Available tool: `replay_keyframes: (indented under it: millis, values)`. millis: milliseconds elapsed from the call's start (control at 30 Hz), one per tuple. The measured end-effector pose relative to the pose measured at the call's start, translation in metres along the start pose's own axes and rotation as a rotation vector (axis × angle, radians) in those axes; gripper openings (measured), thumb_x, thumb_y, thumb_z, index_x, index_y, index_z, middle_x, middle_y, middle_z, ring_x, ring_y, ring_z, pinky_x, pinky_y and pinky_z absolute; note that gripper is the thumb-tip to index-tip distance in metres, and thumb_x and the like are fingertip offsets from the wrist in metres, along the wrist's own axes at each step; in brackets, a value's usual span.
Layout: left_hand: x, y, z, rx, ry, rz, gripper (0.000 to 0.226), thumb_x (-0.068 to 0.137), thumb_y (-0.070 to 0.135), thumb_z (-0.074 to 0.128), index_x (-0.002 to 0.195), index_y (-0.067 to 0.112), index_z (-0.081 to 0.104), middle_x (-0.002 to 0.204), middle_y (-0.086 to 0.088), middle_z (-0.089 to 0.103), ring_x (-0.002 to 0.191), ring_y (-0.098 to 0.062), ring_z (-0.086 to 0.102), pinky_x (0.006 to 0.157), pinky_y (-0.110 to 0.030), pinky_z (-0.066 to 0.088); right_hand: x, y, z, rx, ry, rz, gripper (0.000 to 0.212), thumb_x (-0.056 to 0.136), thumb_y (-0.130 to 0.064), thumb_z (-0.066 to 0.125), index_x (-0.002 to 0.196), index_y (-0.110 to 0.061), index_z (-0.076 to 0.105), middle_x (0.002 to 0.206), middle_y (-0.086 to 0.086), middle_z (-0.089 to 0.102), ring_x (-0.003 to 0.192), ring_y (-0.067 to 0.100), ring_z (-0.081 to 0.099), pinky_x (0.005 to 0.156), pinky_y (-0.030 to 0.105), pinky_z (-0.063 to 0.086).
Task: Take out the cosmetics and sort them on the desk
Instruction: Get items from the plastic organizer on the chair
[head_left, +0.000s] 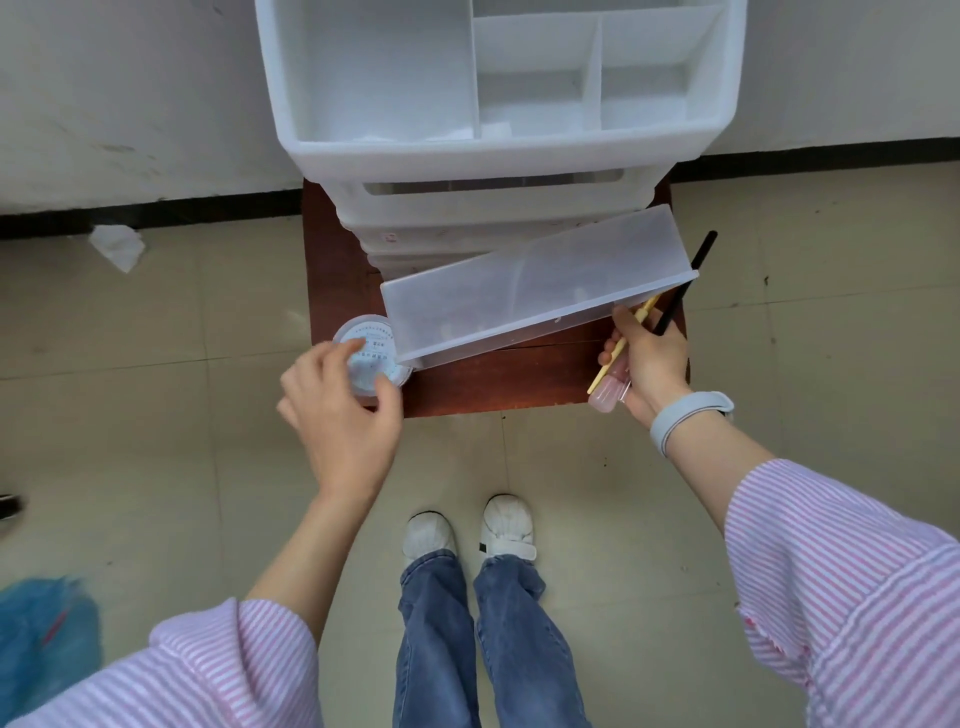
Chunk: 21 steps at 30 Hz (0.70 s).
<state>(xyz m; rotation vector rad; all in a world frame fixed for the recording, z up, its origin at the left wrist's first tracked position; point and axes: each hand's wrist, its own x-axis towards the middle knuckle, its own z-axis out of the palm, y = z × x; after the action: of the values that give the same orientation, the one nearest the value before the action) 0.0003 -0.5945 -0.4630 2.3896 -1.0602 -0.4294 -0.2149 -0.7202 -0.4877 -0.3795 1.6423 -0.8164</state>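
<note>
A round clear jar (370, 358) with a labelled lid sits at the front left corner of the small red-brown desk (498, 382). My left hand (340, 410) holds it between curled fingers and thumb. My right hand (649, 364) grips a pink bottle (607, 393), a thin yellow stick (621, 345) and a black stick (685, 280) together at the desk's right side. A frosted clear drawer (535, 291), pulled out and tilted, lies across the desk between both hands. What lies inside the drawer is blurred.
A white plastic drawer organiser (498, 150) with open top compartments stands at the back of the desk against the wall. A crumpled tissue (117, 247) lies on the tiled floor at left; a blue bag (47, 629) sits at lower left. My shoes (470, 532) stand close to the desk.
</note>
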Motion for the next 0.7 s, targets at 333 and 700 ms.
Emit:
replay_keyframes:
  millis: [333, 700]
  values:
    - [-0.012, 0.048, 0.014, -0.231, -0.031, -0.008, 0.022, 0.087, 0.007, 0.058, 0.106, -0.004, 0.057, 0.110, -0.016, 0.057, 0.103, -0.032, 0.053, 0.090, -0.032, 0.040, -0.020, -0.001, -0.021, -0.052, 0.054, -0.062, 0.015, 0.085, -0.008, 0.061, 0.077, -0.016, 0.050, 0.054, 0.002, 0.044, 0.040, 0.012, 0.043, 0.041, 0.024, 0.039]
    - [-0.030, 0.052, -0.045, 0.014, 0.007, -0.019, 0.023, 0.091, 0.013, 0.052, 0.111, 0.003, 0.057, 0.093, -0.015, 0.071, 0.080, -0.039, 0.065, 0.069, -0.040, 0.044, -0.089, -0.014, -0.073, -0.260, -0.122, 0.014, 0.010, 0.085, -0.016, 0.064, 0.091, -0.009, 0.062, 0.052, -0.001, 0.049, 0.040, 0.008, 0.044, 0.039, 0.020, 0.040]
